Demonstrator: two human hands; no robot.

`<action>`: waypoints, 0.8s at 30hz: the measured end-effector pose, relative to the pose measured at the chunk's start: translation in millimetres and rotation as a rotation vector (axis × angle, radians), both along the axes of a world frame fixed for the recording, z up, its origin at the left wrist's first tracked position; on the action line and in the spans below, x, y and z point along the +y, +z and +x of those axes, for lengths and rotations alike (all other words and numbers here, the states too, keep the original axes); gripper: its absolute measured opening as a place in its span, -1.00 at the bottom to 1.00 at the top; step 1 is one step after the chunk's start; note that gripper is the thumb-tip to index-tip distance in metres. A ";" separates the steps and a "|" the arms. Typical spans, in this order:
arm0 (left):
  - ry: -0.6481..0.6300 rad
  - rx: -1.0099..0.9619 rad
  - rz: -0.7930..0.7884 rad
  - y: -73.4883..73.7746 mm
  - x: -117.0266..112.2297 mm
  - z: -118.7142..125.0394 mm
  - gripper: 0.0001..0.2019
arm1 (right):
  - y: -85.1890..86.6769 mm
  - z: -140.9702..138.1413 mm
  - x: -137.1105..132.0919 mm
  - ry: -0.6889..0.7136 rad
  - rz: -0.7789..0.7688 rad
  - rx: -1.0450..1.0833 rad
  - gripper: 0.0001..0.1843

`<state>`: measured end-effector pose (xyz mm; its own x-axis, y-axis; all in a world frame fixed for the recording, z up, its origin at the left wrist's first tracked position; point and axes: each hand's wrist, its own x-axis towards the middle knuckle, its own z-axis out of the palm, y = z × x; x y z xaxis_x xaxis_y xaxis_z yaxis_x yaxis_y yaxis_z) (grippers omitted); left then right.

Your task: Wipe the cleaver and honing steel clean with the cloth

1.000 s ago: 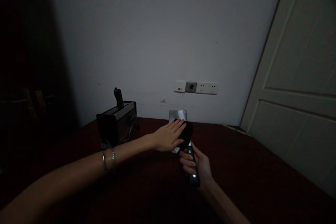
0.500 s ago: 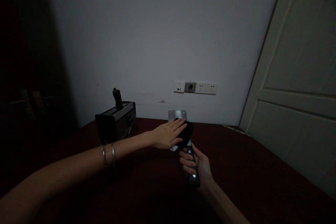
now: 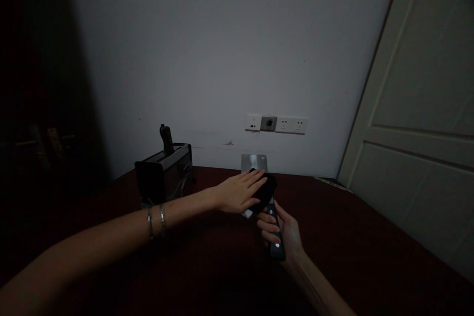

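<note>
My right hand point(image 3: 291, 231) is wrapped around the dark riveted handle of a cleaver point(image 3: 255, 162). The cleaver points away from me, its broad shiny blade held up over the table. Across the blade lies a black cloth point(image 3: 270, 187), covering the middle of it. My left hand point(image 3: 239, 192) rests flat on that cloth, fingers stretched out and slightly apart. Only the far end of the blade and a small bright part near the left fingers show past the cloth.
A dark knife block point(image 3: 163, 173) with a black handle sticking out stands at the left on the dark red table point(image 3: 207, 266). Behind is a wall with sockets point(image 3: 291, 125). A pale door point(image 3: 414, 148) is on the right, near a thin flat strip point(image 3: 331, 183).
Both hands, the cloth and the cleaver have shifted slightly to the right. The left hand still lies on the cloth, and the right hand keeps its hold on the handle.
</note>
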<state>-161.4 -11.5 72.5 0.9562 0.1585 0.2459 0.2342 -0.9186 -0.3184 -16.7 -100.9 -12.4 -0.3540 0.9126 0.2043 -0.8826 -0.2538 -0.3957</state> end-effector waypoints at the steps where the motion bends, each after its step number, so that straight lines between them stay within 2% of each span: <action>1: 0.006 -0.002 -0.007 1.8 4.8 -0.1 -0.41 | 0.5 -0.8 -0.5 0.004 0.000 -0.003 -0.78; 5: 0.154 -0.042 -0.044 14.0 43.1 -2.0 -0.42 | 2.1 -6.2 -2.8 0.045 0.000 -0.018 -0.78; 7: 0.217 -0.056 -0.054 16.0 53.2 -2.3 -0.41 | 1.9 -7.0 -2.7 0.055 0.000 -0.031 -0.78; 9: 0.211 -0.048 -0.046 12.5 47.6 -1.0 -0.40 | 1.1 -5.4 -1.4 0.042 0.001 -0.040 -0.78; 13: 0.030 -0.002 0.005 -0.8 12.6 5.0 -0.39 | -1.4 -1.8 1.8 0.006 0.009 -0.058 -0.76; 15: -0.001 -0.004 0.017 -1.6 5.5 8.3 -0.40 | -2.0 -3.4 2.0 0.011 0.016 -0.073 -0.75; 17: 0.075 -0.025 0.009 3.7 12.3 11.0 -0.39 | -2.1 -7.4 1.2 0.030 0.023 -0.087 -0.75; 21: 0.305 -0.062 -0.028 14.1 35.5 15.0 -0.38 | -3.2 -14.9 0.2 0.090 0.024 -0.092 -0.76; 24: 0.273 -0.063 -0.022 6.0 26.4 18.2 -0.36 | -5.2 -14.1 1.7 0.091 0.031 -0.100 -0.76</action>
<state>-143.2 14.9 78.5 0.8604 0.4141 0.2971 0.4925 -0.8253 -0.2761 -30.8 -99.2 -17.6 -0.4550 0.8698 0.1910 -0.8121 -0.3172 -0.4898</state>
